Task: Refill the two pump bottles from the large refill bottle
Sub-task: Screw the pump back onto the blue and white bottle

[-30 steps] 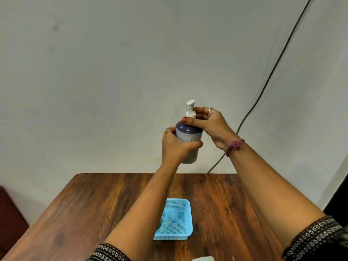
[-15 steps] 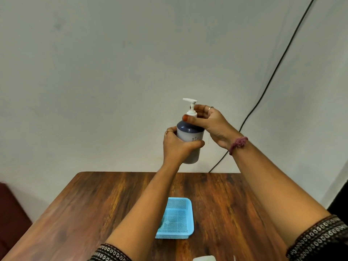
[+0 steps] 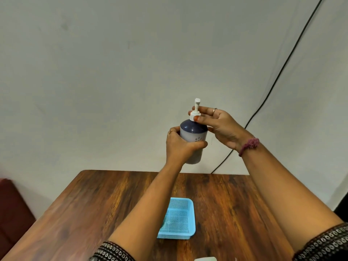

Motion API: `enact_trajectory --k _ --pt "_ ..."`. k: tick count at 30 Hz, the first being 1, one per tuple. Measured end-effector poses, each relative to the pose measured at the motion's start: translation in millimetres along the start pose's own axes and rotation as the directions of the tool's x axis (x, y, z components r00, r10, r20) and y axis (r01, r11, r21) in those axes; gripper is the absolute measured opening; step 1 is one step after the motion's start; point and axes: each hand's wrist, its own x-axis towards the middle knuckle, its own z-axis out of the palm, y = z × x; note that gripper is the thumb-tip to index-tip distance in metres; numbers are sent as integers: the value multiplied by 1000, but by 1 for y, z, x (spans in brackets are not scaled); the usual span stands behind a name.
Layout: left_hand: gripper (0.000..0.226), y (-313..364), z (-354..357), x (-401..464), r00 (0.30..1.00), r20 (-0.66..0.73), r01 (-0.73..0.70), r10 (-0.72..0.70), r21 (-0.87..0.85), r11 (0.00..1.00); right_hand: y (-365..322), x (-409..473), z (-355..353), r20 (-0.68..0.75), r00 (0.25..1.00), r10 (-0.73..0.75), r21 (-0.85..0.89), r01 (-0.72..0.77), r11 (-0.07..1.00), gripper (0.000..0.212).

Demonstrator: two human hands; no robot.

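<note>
At frame centre, a left hand [image 3: 180, 146] wraps the pump bottle [image 3: 194, 140] while the right hand [image 3: 222, 127] pinches its white collar [image 3: 194, 116]. A blue basket [image 3: 178, 219] sits below, apparently holding something small.

A light blue mesh basket [image 3: 178, 221] sits on the dark wooden surface [image 3: 94, 204], near its middle. Behind the surface stands a pale wall [image 3: 131, 63], and a black cable [image 3: 282, 66] runs slantwise down it to the surface's far edge.
</note>
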Motion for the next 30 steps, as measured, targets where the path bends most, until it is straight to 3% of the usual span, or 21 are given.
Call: enact_trajectory --k 3,7,10,17,30 --pt "72 0 0 -1 1000 1 2 -2 -1 1000 2 0 1 -38 999 -33 -21 32 999 37" --pt "72 1 0 0 1000 5 10 -9 -15 1000 5 3 9 -159 985 -64 -18 62 998 53" --pt "74 0 -1 -1 1000 8 4 -4 -8 1000 4 1 7 -47 998 -37 9 38 999 64" --pt "76 -1 -2 -2 999 37 14 -14 -10 1000 2 -2 -2 58 998 -33 -31 34 999 38" --pt "72 -1 -1 -6 998 65 19 -18 -9 1000 4 -10 16 -249 968 -30 4 32 999 39"
